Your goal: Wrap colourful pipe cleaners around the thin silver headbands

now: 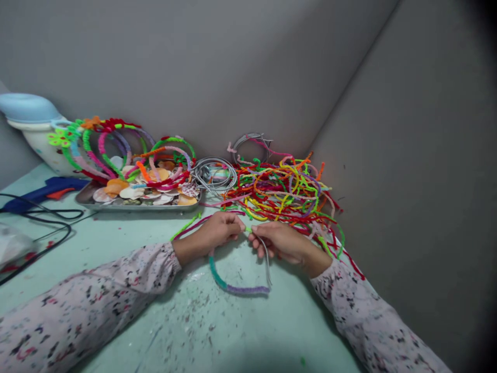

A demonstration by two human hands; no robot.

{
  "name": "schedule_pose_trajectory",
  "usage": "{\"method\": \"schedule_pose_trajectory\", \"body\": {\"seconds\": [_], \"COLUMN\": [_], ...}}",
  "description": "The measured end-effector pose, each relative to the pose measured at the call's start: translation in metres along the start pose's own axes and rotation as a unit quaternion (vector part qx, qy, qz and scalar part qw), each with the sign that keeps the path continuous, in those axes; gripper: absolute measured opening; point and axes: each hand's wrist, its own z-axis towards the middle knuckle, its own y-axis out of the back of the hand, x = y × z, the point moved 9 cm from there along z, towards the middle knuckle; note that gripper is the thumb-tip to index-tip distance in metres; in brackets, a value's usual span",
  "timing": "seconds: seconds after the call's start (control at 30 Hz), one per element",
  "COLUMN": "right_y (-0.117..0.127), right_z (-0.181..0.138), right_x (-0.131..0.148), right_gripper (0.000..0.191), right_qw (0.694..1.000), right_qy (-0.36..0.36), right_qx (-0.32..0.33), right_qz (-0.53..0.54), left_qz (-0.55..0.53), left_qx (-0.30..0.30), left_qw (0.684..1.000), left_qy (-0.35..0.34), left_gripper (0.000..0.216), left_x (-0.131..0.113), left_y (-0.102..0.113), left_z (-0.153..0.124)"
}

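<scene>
Between my two hands is a curved wire headband (238, 290), wrapped in teal and purple pipe cleaner along its lower part. Bare grey wire (267, 260) hangs below my right hand. My left hand (222, 231) pinches the band, fingers closed. Facing it, my right hand (280, 241) is closed at the fingertips on the same band, where a short bit of bright green pipe cleaner (247, 229) shows. The part of the band behind my left fingers is hidden.
Behind my hands lies a tangled heap of colourful pipe cleaners (287, 186), beside coiled grey wire (215, 176). A metal tray (143, 207) holds shells and wrapped headbands. Farther left are a blue glue gun (42, 192), black cord (58, 230) and a blue-lidded container (34, 124). Grey walls enclose the table.
</scene>
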Motion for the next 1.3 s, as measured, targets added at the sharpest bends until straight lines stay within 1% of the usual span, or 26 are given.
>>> {"method": "schedule_pose_trajectory", "body": {"seconds": [0.13, 0.27, 0.43, 0.53, 0.6, 0.7, 0.8, 0.87, 0.93, 1.0, 1.1, 1.2, 1.3], "right_y": [-0.004, -0.005, -0.003, 0.0, 0.0, 0.0, 0.007, 0.017, 0.026, 0.033, 0.035, 0.026, 0.02], "right_z": [0.005, 0.006, 0.006, 0.005, 0.004, 0.001, 0.001, 0.001, 0.003, 0.004, 0.005, 0.003, 0.002], "right_x": [-0.007, -0.005, -0.002, 0.001, 0.005, 0.009, 0.009, 0.01, 0.011, 0.01, 0.01, 0.01, 0.01], "right_gripper": [0.019, 0.015, 0.017, 0.019, 0.021, 0.024, 0.026, 0.025, 0.022, 0.019, 0.014, 0.014, 0.022], "right_qw": [0.996, 0.993, 0.995, 0.996, 0.997, 0.997, 0.997, 0.996, 0.992, 0.987, 0.981, 0.983, 0.987], "right_qy": [-0.007, 0.01, 0.031, 0.047, 0.064, 0.074, 0.071, 0.081, 0.096, 0.104, 0.113, 0.111, 0.106], "right_qx": [0.024, 0.031, 0.002, -0.03, -0.039, -0.021, 0.002, -0.004, -0.018, -0.042, -0.067, -0.057, -0.062], "right_qz": [0.085, 0.114, 0.1, 0.068, 0.037, -0.009, 0.001, 0.039, 0.081, 0.118, 0.145, 0.136, 0.104], "left_qz": [0.008, 0.014, -0.01, -0.024, -0.025, -0.018, -0.059, -0.132, -0.199, -0.233, -0.236, -0.212, -0.204], "left_qx": [-0.002, -0.009, -0.004, -0.003, -0.001, 0.007, 0.014, 0.003, -0.017, -0.041, -0.08, -0.113, -0.107], "left_qw": [1.0, 1.0, 1.0, 1.0, 1.0, 1.0, 0.998, 0.991, 0.979, 0.971, 0.967, 0.968, 0.972], "left_qy": [0.001, 0.012, 0.004, 0.012, 0.013, 0.002, -0.026, -0.036, -0.039, -0.043, -0.06, -0.068, -0.055], "left_gripper": [0.016, 0.015, 0.017, 0.018, 0.018, 0.018, 0.024, 0.03, 0.031, 0.031, 0.03, 0.023, 0.023], "left_x": [-0.001, -0.001, 0.009, 0.015, 0.015, 0.007, -0.001, -0.002, 0.0, 0.001, -0.004, -0.01, -0.014], "left_y": [0.001, 0.002, 0.003, 0.003, 0.003, 0.001, 0.001, 0.005, 0.009, 0.013, 0.021, 0.029, 0.032], "left_z": [-0.001, -0.002, 0.005, 0.008, 0.008, 0.005, 0.003, 0.005, 0.006, 0.007, 0.006, 0.001, -0.006]}}
